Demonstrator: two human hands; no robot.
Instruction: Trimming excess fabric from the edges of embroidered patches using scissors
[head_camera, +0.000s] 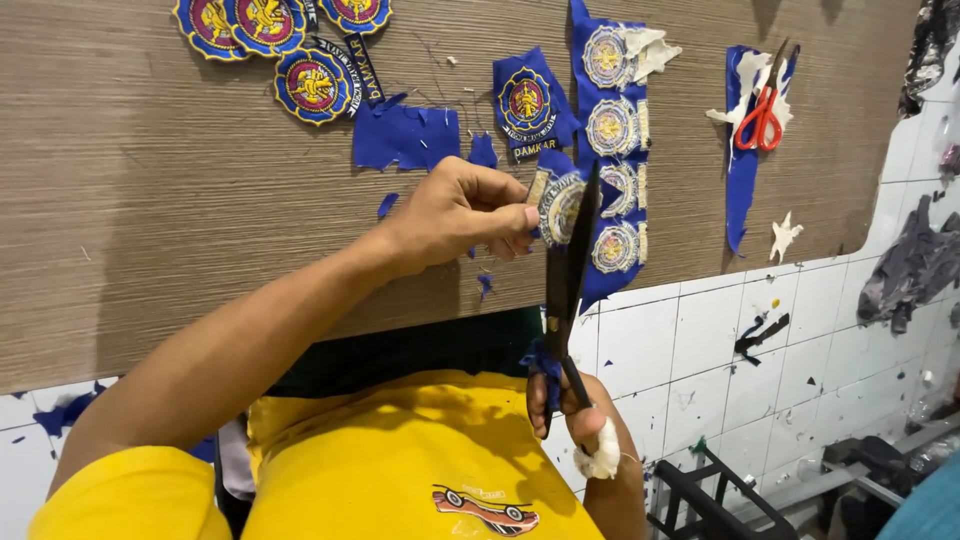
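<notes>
Round embroidered patch (560, 207) being cut with long black scissors (568, 290).

The left hand (460, 215) pinches the patch by its edge; the right hand (575, 415), nearer the body, grips the scissor handles, blades pointing away, upright against the patch. More blue patches (612, 130) lie beyond both hands.

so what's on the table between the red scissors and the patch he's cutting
In the head view, a blue fabric strip of embroidered round patches lies between the red scissors and the held patch.
</notes>
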